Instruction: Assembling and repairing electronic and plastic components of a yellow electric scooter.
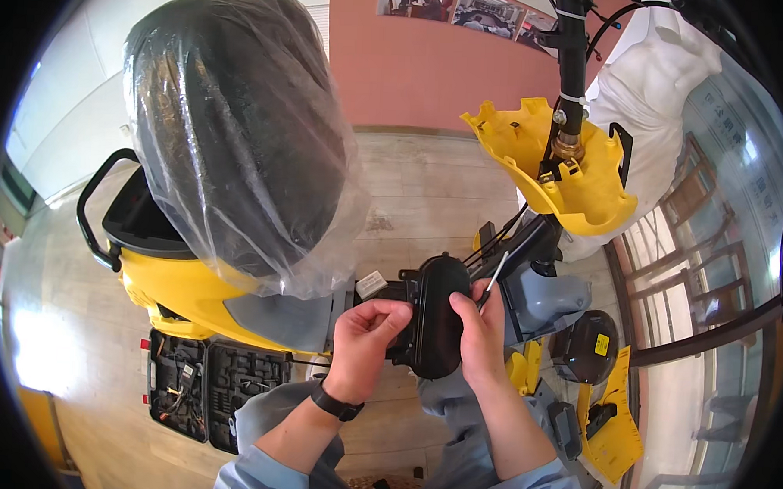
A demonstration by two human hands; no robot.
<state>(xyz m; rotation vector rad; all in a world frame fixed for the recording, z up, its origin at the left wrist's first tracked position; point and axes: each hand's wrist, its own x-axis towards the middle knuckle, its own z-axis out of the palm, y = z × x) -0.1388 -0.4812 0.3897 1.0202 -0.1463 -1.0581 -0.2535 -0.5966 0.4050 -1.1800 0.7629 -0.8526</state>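
Observation:
Between my hands, above my knees, is a rounded oblong black plastic housing [441,315] with a flat mounting edge on its left side. My left hand [362,343], with a black wristband, is closed in a pinch at that edge; whatever is between its thumb and finger is hidden. My right hand [483,338] steadies the housing from the right, thumb against its face. A screwdriver [496,274] with a thin metal shaft also sits in the right fingers, its tip pointing up and away. A small white box-like part [370,284] lies just beyond my left hand.
At left stands a yellow scooter body [174,289] under a plastic-wrapped black seat [240,136]. An open tool case [205,385] lies on the floor beside it. The steering column [571,78] with a yellow cover [583,182] rises ahead right. Loose yellow panels [614,425] and a black helmet-shaped shell [584,346] lie at right.

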